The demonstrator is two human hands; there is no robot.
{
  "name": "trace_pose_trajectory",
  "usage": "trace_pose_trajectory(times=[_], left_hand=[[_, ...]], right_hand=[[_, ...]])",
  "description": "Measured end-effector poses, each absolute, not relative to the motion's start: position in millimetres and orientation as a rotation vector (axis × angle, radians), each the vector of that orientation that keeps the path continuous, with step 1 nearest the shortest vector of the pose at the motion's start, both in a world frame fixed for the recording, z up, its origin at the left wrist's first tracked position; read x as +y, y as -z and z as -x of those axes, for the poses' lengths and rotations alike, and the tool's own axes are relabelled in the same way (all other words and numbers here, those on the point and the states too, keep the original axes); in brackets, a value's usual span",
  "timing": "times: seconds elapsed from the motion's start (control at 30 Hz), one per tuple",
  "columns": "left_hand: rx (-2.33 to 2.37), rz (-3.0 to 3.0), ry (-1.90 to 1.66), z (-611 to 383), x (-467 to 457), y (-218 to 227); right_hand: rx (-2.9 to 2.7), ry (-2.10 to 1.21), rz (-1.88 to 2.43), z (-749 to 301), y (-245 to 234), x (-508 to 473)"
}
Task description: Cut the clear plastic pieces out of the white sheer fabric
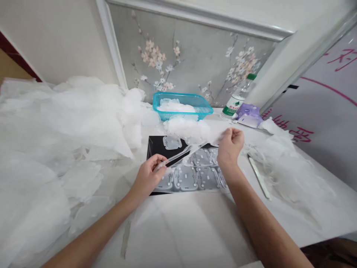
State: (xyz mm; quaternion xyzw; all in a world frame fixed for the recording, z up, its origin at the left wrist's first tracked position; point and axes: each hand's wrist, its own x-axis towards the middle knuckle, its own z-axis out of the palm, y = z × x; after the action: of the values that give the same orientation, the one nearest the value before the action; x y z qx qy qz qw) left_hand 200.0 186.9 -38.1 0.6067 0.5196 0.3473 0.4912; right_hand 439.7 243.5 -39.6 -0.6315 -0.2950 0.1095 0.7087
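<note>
A translucent plastic strip (181, 152) is stretched between my two hands, above a black mat (156, 146). My left hand (149, 175) pinches its near left end at the mat's left edge. Raised over the mat's right side, my right hand (231, 147) has its fingers closed on the other end. Beneath lies a clear sheet (186, 178) with several rounded square shapes marked by small white dots. One loose piece of the same shape (172, 142) rests at the mat's upper left. Part of the sheet is hidden by my right hand.
Behind the mat stand a blue basket (182, 97) of clear pieces and a heap of them (186, 128). A water bottle (237, 98) and purple packet (248, 114) are back right. A pale green knife-like tool (259, 177) lies near plastic scraps (292, 167). White sheets (80, 111) pile up left.
</note>
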Motion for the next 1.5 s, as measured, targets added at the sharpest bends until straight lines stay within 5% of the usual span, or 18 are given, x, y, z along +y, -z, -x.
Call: trace_pose_trajectory(times=[0.27, 0.53, 0.77, 1.0, 1.5], left_hand=[[1.401, -1.398, -0.836, -197, 186, 32], [1.077, -1.530, -0.231, -161, 205, 12], [1.273, -1.205, -0.793, -170, 210, 16], [1.526, -1.182, -0.723, -164, 211, 18], [1.315, -1.231, -0.824, -190, 190, 25]], right_hand=[[-0.361, -0.098, 1.327, -476, 20, 240], [-1.889, -0.115, 1.572, -428, 49, 239], [-2.131, -0.127, 1.377, -407, 36, 221], [-2.396, -0.433, 1.255, -395, 37, 217], [-2.166, 0.011, 1.109, -359, 43, 195]])
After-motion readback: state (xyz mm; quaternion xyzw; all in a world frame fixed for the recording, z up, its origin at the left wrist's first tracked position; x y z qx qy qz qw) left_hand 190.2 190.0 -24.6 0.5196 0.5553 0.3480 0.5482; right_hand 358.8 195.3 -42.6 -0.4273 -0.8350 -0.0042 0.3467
